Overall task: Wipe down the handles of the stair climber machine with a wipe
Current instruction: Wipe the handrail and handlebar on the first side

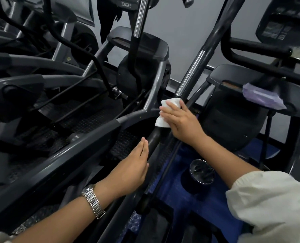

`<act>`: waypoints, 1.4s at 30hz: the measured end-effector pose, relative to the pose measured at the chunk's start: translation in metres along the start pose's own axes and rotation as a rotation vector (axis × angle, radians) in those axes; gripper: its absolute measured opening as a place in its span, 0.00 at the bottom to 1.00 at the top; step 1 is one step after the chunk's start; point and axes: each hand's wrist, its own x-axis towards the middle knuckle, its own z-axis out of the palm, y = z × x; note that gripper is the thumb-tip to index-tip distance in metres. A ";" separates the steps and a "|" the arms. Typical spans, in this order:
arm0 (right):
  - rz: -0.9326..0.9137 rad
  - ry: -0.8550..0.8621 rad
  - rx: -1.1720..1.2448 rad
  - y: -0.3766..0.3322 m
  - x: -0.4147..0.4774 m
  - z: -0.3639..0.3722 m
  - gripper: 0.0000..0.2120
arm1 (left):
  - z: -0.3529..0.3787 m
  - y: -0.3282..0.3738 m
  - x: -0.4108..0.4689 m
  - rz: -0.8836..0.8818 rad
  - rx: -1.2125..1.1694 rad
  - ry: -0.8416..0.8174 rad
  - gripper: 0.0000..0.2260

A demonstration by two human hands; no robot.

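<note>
A right hand (pixel 180 121) lies flat, fingers straight, pressing a white wipe (pixel 166 112) onto a dark handle (pixel 192 72). The handle slants from near the person up and away to the right; wiping would likely follow that line. The left hand (pixel 133 169), flat and holding nothing, sits beside the handle's lower stretch.

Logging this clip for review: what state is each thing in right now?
wipe: spread out, pressed onto the handle
right hand: open, fingers flat on the wipe
left hand: open, fingers straight, beside the handle, holding nothing
wipes pack: lying on the next machine's ledge
</note>
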 end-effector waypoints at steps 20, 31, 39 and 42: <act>0.347 0.249 0.221 -0.038 -0.019 0.031 0.17 | 0.002 -0.003 -0.001 0.015 0.007 0.008 0.29; 0.181 0.294 0.038 -0.011 -0.009 0.017 0.13 | 0.002 -0.002 0.012 0.037 0.014 -0.007 0.29; 0.092 0.270 -0.056 0.053 0.018 -0.013 0.15 | 0.005 -0.002 0.056 0.049 0.042 -0.003 0.29; -0.108 0.138 -0.036 0.069 0.008 -0.022 0.15 | 0.007 0.000 0.073 0.038 0.012 0.030 0.30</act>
